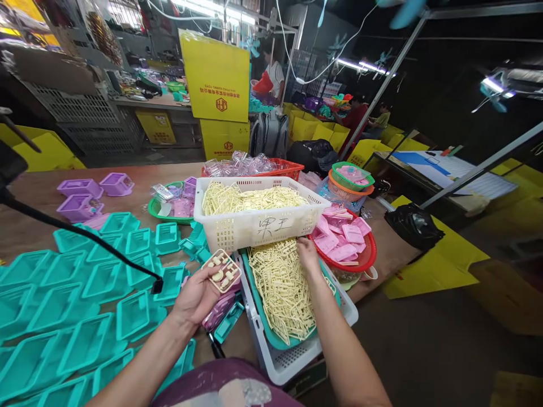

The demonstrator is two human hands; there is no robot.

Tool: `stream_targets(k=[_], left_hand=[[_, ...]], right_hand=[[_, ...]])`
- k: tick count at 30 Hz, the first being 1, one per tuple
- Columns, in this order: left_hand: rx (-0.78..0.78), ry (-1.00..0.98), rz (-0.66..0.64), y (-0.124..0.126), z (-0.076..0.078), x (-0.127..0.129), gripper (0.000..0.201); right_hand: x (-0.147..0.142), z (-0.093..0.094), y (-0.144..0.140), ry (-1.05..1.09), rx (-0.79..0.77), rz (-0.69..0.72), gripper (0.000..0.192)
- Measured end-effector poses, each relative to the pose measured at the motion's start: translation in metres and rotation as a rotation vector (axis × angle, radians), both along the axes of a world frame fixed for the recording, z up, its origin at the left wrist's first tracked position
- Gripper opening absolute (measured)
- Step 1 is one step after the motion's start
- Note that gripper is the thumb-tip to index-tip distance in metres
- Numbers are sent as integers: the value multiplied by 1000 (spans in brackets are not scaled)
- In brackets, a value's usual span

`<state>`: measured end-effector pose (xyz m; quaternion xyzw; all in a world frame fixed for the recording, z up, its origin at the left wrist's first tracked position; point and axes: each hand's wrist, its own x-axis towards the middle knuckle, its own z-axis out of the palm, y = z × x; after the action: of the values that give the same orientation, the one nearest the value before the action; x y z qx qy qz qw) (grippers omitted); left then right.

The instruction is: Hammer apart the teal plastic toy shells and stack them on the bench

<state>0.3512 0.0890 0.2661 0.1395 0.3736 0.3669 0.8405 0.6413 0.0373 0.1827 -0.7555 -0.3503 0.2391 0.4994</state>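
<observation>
Left hand (197, 297) gripping cream parts frame (222, 270), right hand (308, 255) fingers curled into cream sprue pile (282, 288); teal tray (259, 308)

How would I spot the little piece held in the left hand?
Find the white basket with black writing. Just below its left corner, the left hand holds up a cream plastic frame of small parts, the only cream thing above the teal trays.
</observation>
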Motion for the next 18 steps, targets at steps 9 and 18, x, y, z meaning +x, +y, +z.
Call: stream_targets(k=[9, 18], left_hand=[[-38, -44, -17, 5, -25, -4, 41], [-15, -16, -165, 12, -48, -20, 33]], right_hand=[[-26, 23, -23, -496, -183, 398, 31], [-37, 136, -37, -449, -130, 727, 27]])
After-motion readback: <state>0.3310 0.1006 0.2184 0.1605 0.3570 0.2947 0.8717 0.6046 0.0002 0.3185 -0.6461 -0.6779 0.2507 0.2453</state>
